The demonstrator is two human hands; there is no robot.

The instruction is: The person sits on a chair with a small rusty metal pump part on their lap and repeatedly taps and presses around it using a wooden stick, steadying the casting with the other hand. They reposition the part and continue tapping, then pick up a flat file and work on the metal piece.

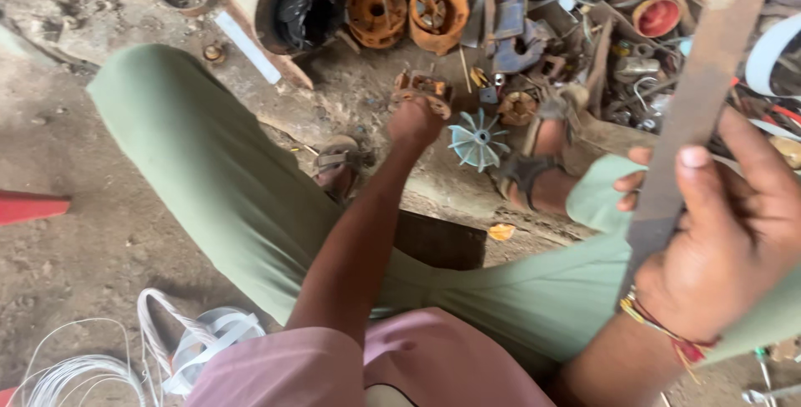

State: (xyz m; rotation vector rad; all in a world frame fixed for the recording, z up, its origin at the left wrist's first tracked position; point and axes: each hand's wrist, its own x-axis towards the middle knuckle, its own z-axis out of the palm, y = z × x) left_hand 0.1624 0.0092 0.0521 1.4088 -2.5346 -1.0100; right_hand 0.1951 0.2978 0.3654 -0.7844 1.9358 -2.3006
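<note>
A long, flat, rusty metal strip (pixel 692 115) is grasped by the right hand (pixel 734 240) at about four o'clock in the view; the fingers are wrapped around its lower end, the thumb is pressed on its face, and the strip is seen slanting up to one o'clock. A thread band (pixel 667 332) is worn on that wrist.

The left hand (pixel 413 121) is stretched out toward twelve o'clock and is laid on a small rusty motor part (pixel 424 90) on the dirt floor (pixel 92 232) — the fingers are hidden beneath the knuckles, so whether the part is clasped cannot be told. Just at three o'clock of that hand a pale blue fan wheel (pixel 477 140) is seen, beside a sandalled foot (pixel 534 169). Orange rusty housings (pixel 438 15) are piled at twelve o'clock — well beyond the hand. White wire coils (pixel 100 365) are found at seven o'clock.
</note>
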